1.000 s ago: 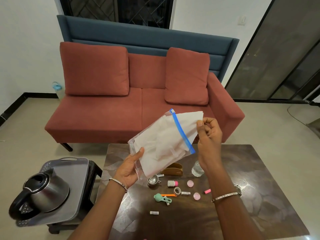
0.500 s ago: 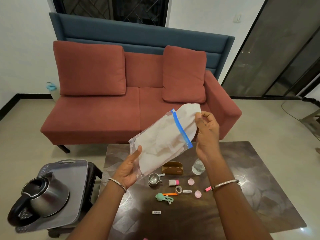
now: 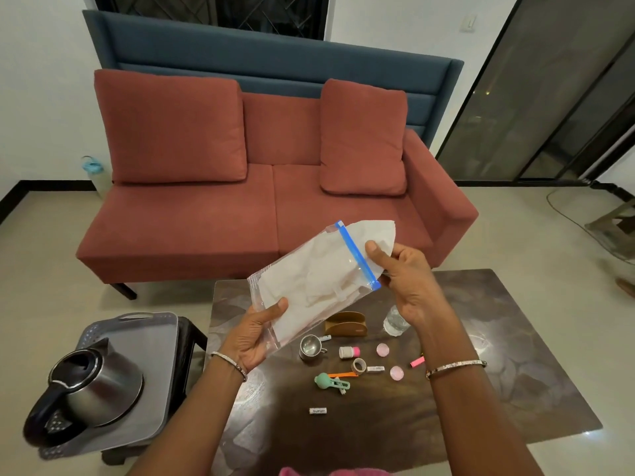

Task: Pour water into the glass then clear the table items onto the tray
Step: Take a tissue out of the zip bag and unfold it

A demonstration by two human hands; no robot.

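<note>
Lower left, the kettle (image 3: 92, 389) sits on the tray (image 3: 154, 345). Mid-frame, the left hand (image 3: 251, 338) grips the zip bag (image 3: 309, 286) at its bottom and the right hand (image 3: 402, 280) pinches its blue-zip mouth. Hold both ends firmly, close it, then lay it on the tray. The glass (image 3: 393, 326) stands behind on the tabletop (image 3: 498, 355).

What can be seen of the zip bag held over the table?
The zip bag is clear plastic with a blue zip strip across its upper end. Inside, white folded material sticks out past the strip. It hangs tilted above the table, the left hand gripping its lower corner, the right hand pinching its zip end.
</note>
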